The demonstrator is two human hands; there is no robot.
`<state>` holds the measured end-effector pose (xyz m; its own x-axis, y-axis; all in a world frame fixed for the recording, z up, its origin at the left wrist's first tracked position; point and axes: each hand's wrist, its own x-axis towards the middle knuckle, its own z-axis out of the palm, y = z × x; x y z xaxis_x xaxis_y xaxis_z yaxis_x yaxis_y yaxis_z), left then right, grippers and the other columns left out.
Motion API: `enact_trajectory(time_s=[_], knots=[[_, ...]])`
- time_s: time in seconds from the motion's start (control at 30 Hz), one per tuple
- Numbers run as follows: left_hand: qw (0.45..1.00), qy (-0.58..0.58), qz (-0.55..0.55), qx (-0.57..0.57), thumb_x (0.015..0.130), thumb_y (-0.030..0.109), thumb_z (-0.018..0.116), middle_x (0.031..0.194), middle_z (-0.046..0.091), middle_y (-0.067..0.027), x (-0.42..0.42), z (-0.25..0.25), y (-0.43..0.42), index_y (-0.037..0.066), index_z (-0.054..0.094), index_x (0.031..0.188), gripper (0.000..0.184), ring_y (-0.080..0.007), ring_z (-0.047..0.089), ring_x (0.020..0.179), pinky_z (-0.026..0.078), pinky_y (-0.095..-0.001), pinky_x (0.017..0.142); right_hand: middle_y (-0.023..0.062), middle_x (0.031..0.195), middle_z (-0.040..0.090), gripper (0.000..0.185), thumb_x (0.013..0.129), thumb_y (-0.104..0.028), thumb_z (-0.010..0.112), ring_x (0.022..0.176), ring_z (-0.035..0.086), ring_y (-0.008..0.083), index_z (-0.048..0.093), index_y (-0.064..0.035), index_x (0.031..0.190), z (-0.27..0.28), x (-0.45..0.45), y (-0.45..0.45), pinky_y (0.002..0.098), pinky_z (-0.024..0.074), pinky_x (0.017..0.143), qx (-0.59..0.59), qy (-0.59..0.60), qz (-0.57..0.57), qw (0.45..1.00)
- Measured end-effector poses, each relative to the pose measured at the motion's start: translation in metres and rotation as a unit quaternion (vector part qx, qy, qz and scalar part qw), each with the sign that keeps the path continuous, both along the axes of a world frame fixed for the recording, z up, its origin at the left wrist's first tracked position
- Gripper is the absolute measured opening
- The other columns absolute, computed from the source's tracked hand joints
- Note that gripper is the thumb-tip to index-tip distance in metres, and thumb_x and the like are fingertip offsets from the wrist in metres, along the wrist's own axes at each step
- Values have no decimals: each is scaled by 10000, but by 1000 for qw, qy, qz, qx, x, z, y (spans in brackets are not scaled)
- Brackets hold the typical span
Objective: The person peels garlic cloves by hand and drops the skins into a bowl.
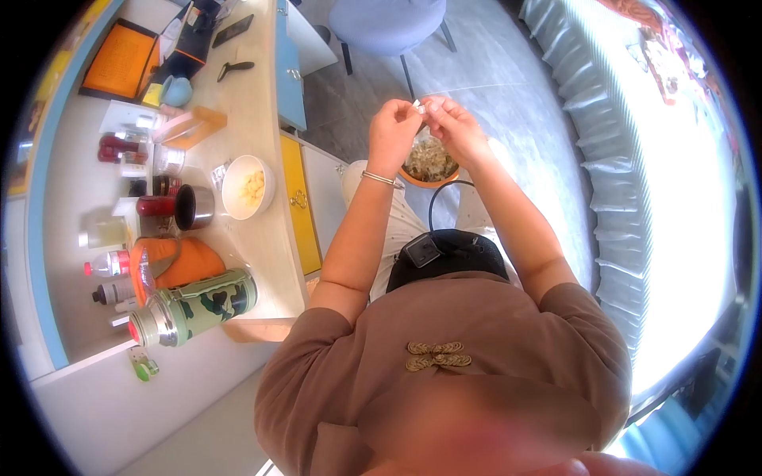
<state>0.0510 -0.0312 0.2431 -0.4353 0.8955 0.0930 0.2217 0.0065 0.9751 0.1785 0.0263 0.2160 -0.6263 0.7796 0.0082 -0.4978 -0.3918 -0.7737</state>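
My left hand [394, 133] and my right hand [455, 131] meet in front of me, fingertips pinched together around a small white piece [417, 105]. Its exact kind is too small to make out. Directly below them, between my knees, is an orange bowl [429, 183] filled with pale brownish scraps [431, 159] that look like dry skins or peelings. Over on the desk to my left stands a white bowl [236, 208] with pale yellow pieces [253, 188] inside. A bracelet circles my left wrist.
The desk [262, 254] also carries a camouflage thermos [208, 305], an orange bag [190, 264], a dark metal cup [195, 208], a black-handled peeler [235, 69] and a phone [233, 31]. Ahead stands a blue-grey chair [387, 24]. A bed with a pleated skirt [607, 206] lines my right.
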Motion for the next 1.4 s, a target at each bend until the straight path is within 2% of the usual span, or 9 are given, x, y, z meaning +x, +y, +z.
enact_trajectory(time_s=[0.13, 0.27, 0.53, 0.73, 0.9, 1.0, 1.17, 1.3, 1.4], knots=[[1000, 0, 5, -13, 869, 110, 566, 731, 578, 4, 0, 1, -1, 4, 592, 877, 109, -38, 492, 600, 406, -202, 544, -16, 895, 582, 268, 955, -214, 527, 695, 426, 50, 591, 2, 1100, 2, 3, 0, 197, 372, 641, -71, 40, 23, 996], [997, -72, -7, -21, 879, 116, 546, 722, 558, 7, 0, 3, -4, 15, 576, 878, 105, -51, 502, 607, 418, -212, 559, -25, 888, 564, 292, 960, -219, 519, 714, 433, 57, 589, 11, 1124, 3, 4, -1, 202, 390, 671, -91, 57, 41, 993], [985, -170, -26, -1, 888, 122, 543, 707, 544, 4, -5, -3, -4, 28, 569, 870, 99, -60, 501, 603, 418, -218, 556, 16, 955, 604, 323, 969, -210, 494, 797, 507, 72, 546, 27, 1182, 0, 6, 2, 209, 437, 775, -151, 100, 42, 983], [997, -63, 9, -42, 872, 142, 570, 715, 571, -3, -21, -33, 12, -7, 621, 902, 160, -72, 518, 587, 423, -221, 535, 27, 960, 602, 288, 976, -191, 474, 810, 500, 79, 545, 22, 1156, -1, 13, 12, 207, 438, 768, -132, 95, 1, 987], [979, 181, -2, -90, 829, 189, 611, 683, 651, -72, -46, -111, 42, -33, 667, 835, 229, -113, 590, 566, 466, -274, 551, 34, 972, 603, 275, 981, -182, 458, 806, 493, 83, 546, 19, 1147, -5, 19, 19, 195, 429, 751, -133, 104, -32, 985], [962, 207, -40, -172, 823, 207, 608, 679, 664, -98, -43, -130, 51, -38, 669, 802, 254, -145, 626, 586, 482, -296, 572, 42, 984, 596, 271, 984, -177, 446, 817, 487, 90, 545, 23, 1137, -7, 25, 21, 211, 426, 764, -123, 105, -39, 986], [939, 228, -76, -244, 837, 206, 565, 647, 655, -108, -52, -205, 79, -19, 680, 783, 259, -192, 642, 589, 486, -317, 579, 55, 1008, 582, 302, 978, -182, 460, 842, 484, 96, 514, 40, 1175, -18, 30, 28, 212, 425, 784, -130, 104, -56, 984], [906, 314, -97, -268, 819, 223, 540, 627, 653, -126, -47, -214, 82, 1, 682, 714, 283, -242, 649, 609, 496, -349, 623, 61, 1020, 578, 339, 967, -192, 489, 851, 489, 95, 496, 50, 1204, -22, 33, 30, 205, 429, 799, -131, 109, -60, 983], [904, 300, -104, -286, 781, 260, 552, 607, 647, -131, -41, -201, 79, 2, 680, 690, 302, -267, 647, 622, 501, -368, 664, 61, 1019, 579, 337, 966, -192, 491, 848, 488, 94, 498, 50, 1201, -21, 33, 32, 207, 429, 799, -124, 106, -62, 985]])
